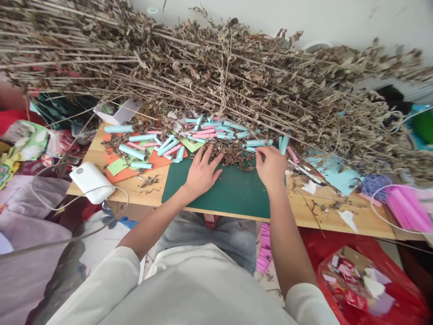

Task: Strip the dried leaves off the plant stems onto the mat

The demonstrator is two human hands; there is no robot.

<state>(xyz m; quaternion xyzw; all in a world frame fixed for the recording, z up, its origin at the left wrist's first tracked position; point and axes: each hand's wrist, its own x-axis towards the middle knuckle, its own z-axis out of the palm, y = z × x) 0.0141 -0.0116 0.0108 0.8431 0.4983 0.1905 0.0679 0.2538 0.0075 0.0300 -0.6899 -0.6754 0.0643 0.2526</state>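
My left hand point(203, 174) lies with fingers spread at the near edge of a pile of dried leaves point(232, 155), fingertips touching it. The pile rests on a dark green cutting mat point(233, 192). On the pile's right side, my right hand point(272, 167) is closed, thumb and fingers together beside a thin blue piece point(249, 149); what they pinch, if anything, I cannot make out. Behind both hands lie several rolled paper tubes, light blue point(237, 127) and pink point(204, 134). More blue tubes point(132, 151) lie to the left.
Long bundles of dried stalks point(203, 67) span the table's back. A white power bank point(91, 182) with a cable sits at the left edge. Orange paper point(158, 161), torn blue paper point(334, 169) and a pen point(309, 175) flank the mat. A red bag point(402, 289) of scraps stands lower right.
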